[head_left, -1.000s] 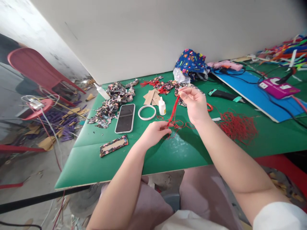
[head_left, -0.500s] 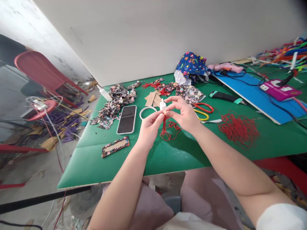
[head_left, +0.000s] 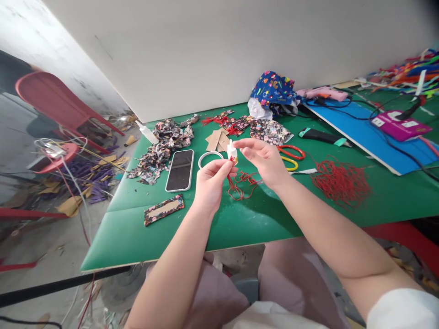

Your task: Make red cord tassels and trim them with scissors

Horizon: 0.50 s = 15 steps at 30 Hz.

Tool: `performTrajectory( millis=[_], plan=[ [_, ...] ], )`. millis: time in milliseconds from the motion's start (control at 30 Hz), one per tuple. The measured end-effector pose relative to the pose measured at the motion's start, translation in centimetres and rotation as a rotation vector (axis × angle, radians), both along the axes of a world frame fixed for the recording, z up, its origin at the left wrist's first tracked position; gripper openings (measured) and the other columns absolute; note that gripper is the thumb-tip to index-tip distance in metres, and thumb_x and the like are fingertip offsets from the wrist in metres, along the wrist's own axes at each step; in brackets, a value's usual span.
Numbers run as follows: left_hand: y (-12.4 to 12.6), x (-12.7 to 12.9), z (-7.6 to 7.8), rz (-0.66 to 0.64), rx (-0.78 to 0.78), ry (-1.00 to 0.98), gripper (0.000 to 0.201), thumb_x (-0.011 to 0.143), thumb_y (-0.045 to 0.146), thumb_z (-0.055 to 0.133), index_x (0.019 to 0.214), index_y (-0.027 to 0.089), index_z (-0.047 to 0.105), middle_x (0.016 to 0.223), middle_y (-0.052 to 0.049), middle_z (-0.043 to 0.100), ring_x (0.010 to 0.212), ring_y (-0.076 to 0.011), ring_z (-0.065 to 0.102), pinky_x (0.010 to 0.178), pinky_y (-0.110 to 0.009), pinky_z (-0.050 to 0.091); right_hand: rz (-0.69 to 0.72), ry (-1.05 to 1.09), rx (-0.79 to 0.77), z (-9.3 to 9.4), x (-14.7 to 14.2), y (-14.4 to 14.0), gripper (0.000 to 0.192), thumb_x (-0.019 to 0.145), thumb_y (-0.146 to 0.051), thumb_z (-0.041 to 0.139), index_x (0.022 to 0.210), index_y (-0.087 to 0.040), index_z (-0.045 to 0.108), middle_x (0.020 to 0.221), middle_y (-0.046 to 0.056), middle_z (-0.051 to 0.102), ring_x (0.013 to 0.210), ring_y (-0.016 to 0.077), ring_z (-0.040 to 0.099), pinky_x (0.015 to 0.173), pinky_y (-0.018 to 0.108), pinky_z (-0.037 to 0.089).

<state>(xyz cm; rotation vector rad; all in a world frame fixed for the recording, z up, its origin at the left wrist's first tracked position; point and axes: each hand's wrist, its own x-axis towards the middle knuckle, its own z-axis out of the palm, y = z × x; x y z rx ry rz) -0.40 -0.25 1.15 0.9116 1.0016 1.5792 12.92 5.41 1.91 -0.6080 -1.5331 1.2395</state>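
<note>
Green table point(head_left: 130, 237) | phone point(head_left: 179, 170) | white ring point(head_left: 199, 161) | scissors point(head_left: 297, 158) | red cord tangle point(head_left: 341, 183)

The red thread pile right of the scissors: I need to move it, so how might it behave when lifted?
The red thread pile will probably sag and lose its shape, since it is thin and loosely curled. Lifting one part may drag more along, as it looks tangled. It is likely light, too: the heap looks airy.

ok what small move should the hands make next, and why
Probably have the right hand pinch the cord: a short bit shows above the left hand, the only one gripping it, while the right looks open and near.
</note>
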Motion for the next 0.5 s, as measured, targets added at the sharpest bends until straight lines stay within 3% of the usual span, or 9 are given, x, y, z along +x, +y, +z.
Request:
performTrajectory(
  millis=[267, 500],
  plan=[
    [-0.31, 0.19, -0.02, 0.154, 0.116, 0.224, 0.005, 0.071, 0.024, 0.069, 0.072, 0.019, 0.070, 0.061, 0.002, 0.066, 0.056, -0.0058, 0.058, 0.056, -0.017, 0.046, 0.010, -0.050, 0.087, -0.55, -0.40, -0.25, 0.012, 0.069, -0.029, 0.071, 0.079, -0.023, 0.070, 0.087, 0.000, 0.066, 0.090, 0.0146, 0.060, 0.089, 0.034, 0.045],
    [-0.27, 0.19, 0.02, 0.167, 0.110, 0.256, 0.008, 0.072, 0.026, 0.068, 0.074, 0.019, 0.070, 0.066, 0.001, 0.069, 0.060, -0.0080, 0.061, 0.060, -0.020, 0.049, 0.041, 0.056, -0.095, -0.21, -0.41, -0.27, 0.011, 0.077, -0.030, 0.062, 0.076, -0.021, 0.067, 0.077, -0.001, 0.067, 0.078, 0.0120, 0.062, 0.080, 0.030, 0.049]
  ],
)
